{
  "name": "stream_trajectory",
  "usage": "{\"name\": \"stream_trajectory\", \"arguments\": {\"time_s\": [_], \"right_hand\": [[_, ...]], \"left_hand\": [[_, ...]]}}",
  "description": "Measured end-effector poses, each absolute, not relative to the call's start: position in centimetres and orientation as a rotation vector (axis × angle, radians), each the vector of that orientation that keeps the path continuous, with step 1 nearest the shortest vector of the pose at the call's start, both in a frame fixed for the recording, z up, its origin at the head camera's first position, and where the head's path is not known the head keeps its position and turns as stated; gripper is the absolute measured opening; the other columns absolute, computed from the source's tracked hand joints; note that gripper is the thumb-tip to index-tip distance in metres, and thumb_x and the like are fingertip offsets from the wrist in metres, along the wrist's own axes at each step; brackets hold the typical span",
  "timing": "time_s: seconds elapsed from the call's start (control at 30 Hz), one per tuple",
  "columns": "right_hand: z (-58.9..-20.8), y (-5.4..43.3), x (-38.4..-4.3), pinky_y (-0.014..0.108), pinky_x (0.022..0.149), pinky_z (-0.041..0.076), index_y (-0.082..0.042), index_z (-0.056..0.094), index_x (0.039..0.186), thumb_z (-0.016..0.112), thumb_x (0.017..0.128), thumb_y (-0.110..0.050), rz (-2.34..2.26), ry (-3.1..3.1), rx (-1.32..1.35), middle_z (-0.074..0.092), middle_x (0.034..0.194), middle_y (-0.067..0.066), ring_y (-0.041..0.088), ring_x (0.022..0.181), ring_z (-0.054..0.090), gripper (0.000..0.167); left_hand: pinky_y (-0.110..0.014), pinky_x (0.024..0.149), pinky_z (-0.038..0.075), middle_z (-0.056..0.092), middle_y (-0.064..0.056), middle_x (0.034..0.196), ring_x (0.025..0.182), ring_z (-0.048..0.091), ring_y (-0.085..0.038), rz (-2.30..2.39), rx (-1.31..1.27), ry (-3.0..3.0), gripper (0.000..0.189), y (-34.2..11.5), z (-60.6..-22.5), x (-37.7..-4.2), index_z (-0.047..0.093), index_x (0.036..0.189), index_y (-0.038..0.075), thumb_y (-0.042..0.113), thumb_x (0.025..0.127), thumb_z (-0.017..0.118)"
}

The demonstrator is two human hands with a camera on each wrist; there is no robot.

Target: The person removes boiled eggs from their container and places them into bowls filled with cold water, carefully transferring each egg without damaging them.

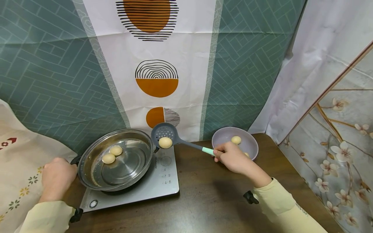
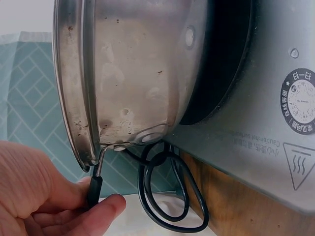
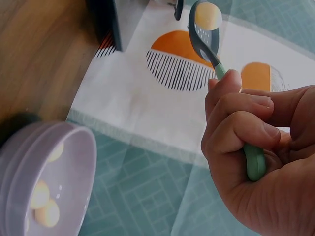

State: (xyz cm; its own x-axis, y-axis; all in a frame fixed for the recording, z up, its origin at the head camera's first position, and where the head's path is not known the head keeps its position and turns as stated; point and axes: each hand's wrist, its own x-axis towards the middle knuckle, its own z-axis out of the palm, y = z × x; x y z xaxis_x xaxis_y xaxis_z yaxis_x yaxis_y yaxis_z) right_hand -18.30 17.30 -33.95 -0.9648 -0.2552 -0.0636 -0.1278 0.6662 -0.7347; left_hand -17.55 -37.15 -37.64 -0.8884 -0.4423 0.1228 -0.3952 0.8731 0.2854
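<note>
My right hand (image 1: pixel 230 157) grips the mint-green handle (image 3: pixel 255 162) of a grey slotted skimmer (image 1: pixel 163 128). One pale egg (image 1: pixel 165 142) lies in the skimmer's bowl, raised beside the right rim of a steel pan (image 1: pixel 128 183). Two more eggs (image 1: pixel 112 154) lie inside that pan, toward its back left. On the pan's left side, my left hand (image 1: pixel 58 176) holds the black-covered side handle (image 2: pixel 95 191) between thumb and fingers. Behind the right hand stands a lilac bowl (image 1: pixel 221 137) with several eggs (image 3: pixel 47 212) in it, partly hidden by the hand in the head view.
Under the pan is a silver induction cooker (image 1: pixel 163 186) on a brown wooden table (image 1: pixel 198 200). A looped black cord (image 2: pixel 197 223) hangs by its left side. Patterned cloth (image 1: pixel 186 64) rises at the back, with a floral panel (image 1: pixel 335 168) on the right.
</note>
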Motion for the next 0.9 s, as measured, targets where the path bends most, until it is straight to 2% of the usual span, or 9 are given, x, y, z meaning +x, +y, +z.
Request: {"name": "stream_trajectory", "arguments": {"time_s": [0.27, 0.63, 0.9], "right_hand": [[-34.3, 19.8, -18.2, 0.023, 0.053, 0.031, -0.008, 0.064, 0.075, 0.048, 0.094, -0.014, -1.155, 2.761, -0.328, 0.060, 0.071, 0.007, 0.011, 0.055, 0.038, 0.026], [-34.9, 23.1, -18.0, 0.024, 0.049, 0.031, -0.009, 0.064, 0.072, 0.047, 0.095, -0.016, -1.100, 2.813, -0.263, 0.046, 0.059, -0.003, 0.010, 0.051, 0.036, 0.029], [-35.3, 25.3, -17.9, 0.026, 0.050, 0.033, -0.008, 0.067, 0.079, 0.047, 0.094, -0.018, -1.037, 2.852, -0.149, 0.055, 0.062, -0.001, 0.011, 0.054, 0.041, 0.027]], "left_hand": [[-0.045, 0.046, 0.037, 0.056, -0.037, 0.072, 0.067, 0.052, -0.053, -0.374, 0.632, -2.865, 0.032, -37.2, -37.5, -17.5, 0.059, 0.069, -0.015, 0.016, 0.078, 0.054], [-0.042, 0.044, 0.037, 0.055, -0.029, 0.064, 0.059, 0.051, -0.042, -0.411, 0.662, -2.882, 0.030, -37.0, -37.4, -17.3, 0.058, 0.064, -0.011, 0.015, 0.079, 0.053], [-0.043, 0.044, 0.037, 0.055, -0.032, 0.065, 0.059, 0.052, -0.042, -0.397, 0.659, -2.885, 0.031, -36.9, -37.3, -17.4, 0.059, 0.066, -0.013, 0.015, 0.079, 0.053]]}}
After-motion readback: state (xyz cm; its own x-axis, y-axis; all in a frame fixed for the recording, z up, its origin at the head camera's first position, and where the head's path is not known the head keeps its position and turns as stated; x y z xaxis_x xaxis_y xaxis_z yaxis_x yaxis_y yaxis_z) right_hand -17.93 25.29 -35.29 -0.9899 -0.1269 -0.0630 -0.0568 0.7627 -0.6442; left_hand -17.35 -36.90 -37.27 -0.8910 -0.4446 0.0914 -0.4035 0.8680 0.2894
